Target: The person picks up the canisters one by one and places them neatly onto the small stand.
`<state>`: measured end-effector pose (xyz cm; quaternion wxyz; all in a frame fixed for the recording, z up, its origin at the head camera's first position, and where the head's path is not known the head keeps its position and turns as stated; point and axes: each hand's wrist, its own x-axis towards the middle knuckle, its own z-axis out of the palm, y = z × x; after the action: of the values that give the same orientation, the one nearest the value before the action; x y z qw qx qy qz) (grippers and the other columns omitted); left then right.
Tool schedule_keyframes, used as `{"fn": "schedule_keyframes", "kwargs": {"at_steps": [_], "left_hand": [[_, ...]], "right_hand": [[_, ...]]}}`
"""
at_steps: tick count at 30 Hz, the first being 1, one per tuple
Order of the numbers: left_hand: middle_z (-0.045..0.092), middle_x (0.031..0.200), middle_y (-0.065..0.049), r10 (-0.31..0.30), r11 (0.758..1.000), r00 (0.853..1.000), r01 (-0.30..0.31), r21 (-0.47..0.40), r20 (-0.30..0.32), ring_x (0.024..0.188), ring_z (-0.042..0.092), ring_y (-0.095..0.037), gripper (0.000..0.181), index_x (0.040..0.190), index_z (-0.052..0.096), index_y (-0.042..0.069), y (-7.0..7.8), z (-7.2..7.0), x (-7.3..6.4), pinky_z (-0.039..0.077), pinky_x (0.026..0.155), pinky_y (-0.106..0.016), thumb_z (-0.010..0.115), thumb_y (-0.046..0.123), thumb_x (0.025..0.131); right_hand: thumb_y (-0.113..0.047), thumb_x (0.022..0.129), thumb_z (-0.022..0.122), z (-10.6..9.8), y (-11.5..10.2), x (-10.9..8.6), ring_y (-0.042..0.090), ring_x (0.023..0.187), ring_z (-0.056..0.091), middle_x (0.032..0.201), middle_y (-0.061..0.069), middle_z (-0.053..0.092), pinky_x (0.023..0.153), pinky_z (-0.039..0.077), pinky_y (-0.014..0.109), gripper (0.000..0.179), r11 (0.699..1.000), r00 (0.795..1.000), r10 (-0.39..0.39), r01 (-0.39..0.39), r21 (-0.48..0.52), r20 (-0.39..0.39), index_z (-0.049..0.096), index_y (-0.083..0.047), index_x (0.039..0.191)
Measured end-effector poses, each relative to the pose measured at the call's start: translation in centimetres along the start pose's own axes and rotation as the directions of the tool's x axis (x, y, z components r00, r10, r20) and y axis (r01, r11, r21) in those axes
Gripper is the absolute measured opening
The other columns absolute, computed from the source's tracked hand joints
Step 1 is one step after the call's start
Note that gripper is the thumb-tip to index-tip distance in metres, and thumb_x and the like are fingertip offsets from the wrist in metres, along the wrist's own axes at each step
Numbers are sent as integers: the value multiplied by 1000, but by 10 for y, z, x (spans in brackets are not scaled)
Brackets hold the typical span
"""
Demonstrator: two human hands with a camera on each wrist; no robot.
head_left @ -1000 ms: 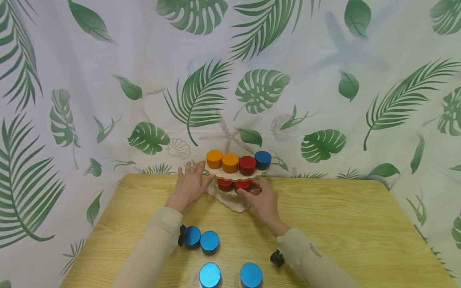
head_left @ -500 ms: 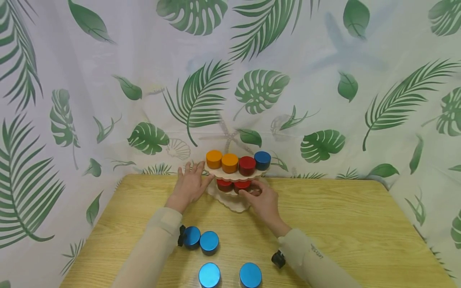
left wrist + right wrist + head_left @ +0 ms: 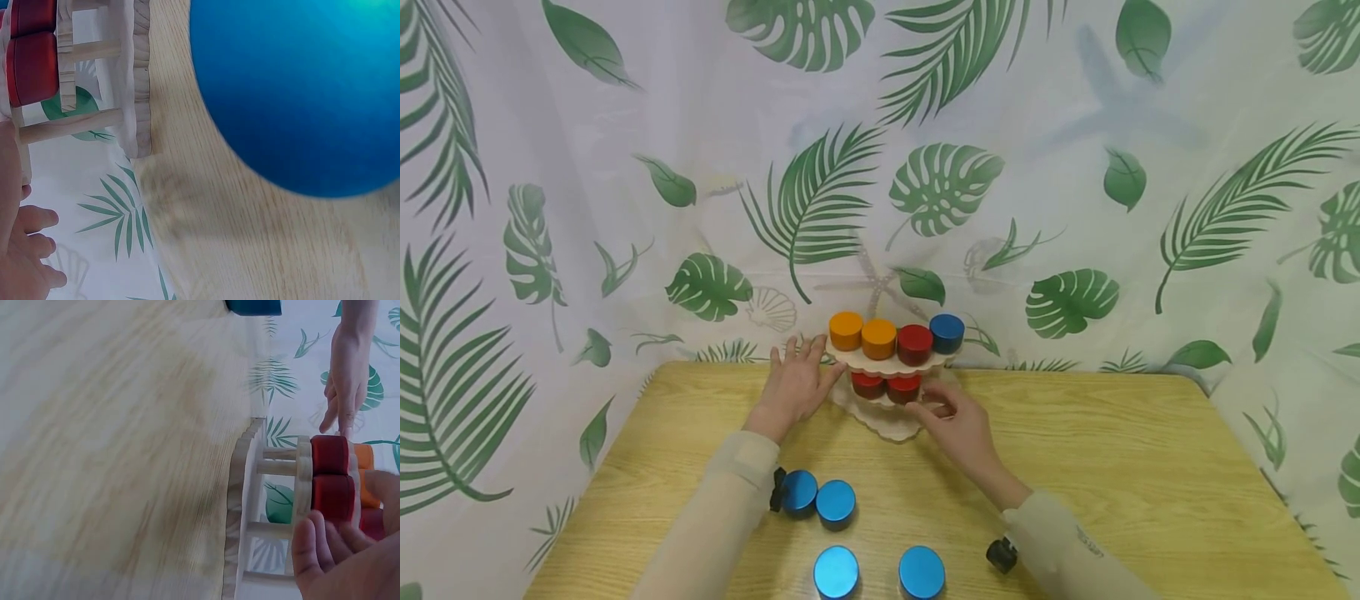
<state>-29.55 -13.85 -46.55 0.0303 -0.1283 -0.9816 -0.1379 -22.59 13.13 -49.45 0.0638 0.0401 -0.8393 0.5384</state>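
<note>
A tiered wooden stand (image 3: 887, 426) with scalloped edges stands at the back of the table. Its top tier carries two orange tins (image 3: 879, 340), a red tin (image 3: 915, 346) and a dark blue tin (image 3: 947, 333), all round. Two more red tins sit side by side on the tier below, one of them the right-hand red tin (image 3: 902, 390). My left hand (image 3: 796, 383), fingers spread, touches the stand's left side. Just off the right-hand red tin is my right hand (image 3: 958, 423), its fingers loosely bent around nothing; the right wrist view shows these fingertips (image 3: 307, 540) close by that tin.
Several bright blue round tins stand on the wooden table (image 3: 1112, 467) nearer me, such as the blue tin (image 3: 837, 504) beside my left forearm and the blue tin (image 3: 922, 572) at the front. A leaf-printed white curtain (image 3: 1075, 208) hangs right behind the stand.
My right hand has let go of the right-hand red tin on the middle tier and drawn back a little to the right and towards me. My left hand has stayed put.
</note>
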Motion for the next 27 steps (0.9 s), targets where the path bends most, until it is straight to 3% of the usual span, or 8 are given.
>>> {"fn": "schedule_keyframes", "kwargs": {"at_steps": [6,12,18,27], "left_hand": [[39,167,-23,-1,1000,1000,1,3,9,159,25,-50,77,166,29,5,0,0,-1,18,126,-72,34,59,111],[39,167,-23,-1,1000,1000,2,-6,9,159,24,-50,77,166,30,5,0,1,-2,18,126,-73,34,58,112],[39,167,-24,7,1000,1000,-7,2,0,158,25,-50,77,166,30,4,0,1,-2,19,125,-73,34,58,112],[38,167,-23,4,1000,1000,-4,9,6,159,24,-50,76,167,28,5,-1,1,1,18,126,-72,33,58,112]], "right_hand": [[-29,97,78,-17,4,-17,23,105,72,127,13,75,84,58,23,43,999,985,-37,38,-2,169,71,-6,133],[-26,97,78,-31,9,-35,26,116,70,133,17,72,91,57,23,44,999,950,-34,23,39,310,68,-5,136],[-23,99,75,-43,13,-55,36,123,66,137,23,68,95,58,27,48,994,883,-91,52,97,461,64,0,140],[-17,100,75,-48,21,-79,35,126,65,139,20,68,101,57,31,47,989,790,-116,35,144,602,62,-1,142]]}}
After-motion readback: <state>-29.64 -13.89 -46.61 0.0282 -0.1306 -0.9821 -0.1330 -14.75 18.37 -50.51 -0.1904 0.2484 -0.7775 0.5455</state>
